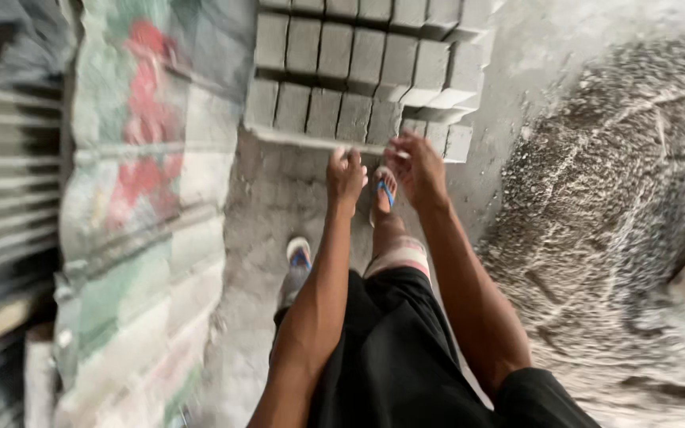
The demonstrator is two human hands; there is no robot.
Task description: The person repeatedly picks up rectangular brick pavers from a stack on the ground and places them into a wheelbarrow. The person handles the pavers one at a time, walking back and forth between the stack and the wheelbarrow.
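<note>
Two bare hands reach down toward the stacked grey blocks (pixel 358 71), which lie just beyond the fingertips. Left hand (pixel 346 176) hangs near the stack's front edge with fingers curled loosely, holding nothing. Right hand (pixel 417 165) hovers beside it, fingers spread and empty, just short of the lowest row's corner. Right of the blocks spreads a gravel heap (pixel 620 198); left of them hangs a painted sheet (pixel 144 182).
</note>
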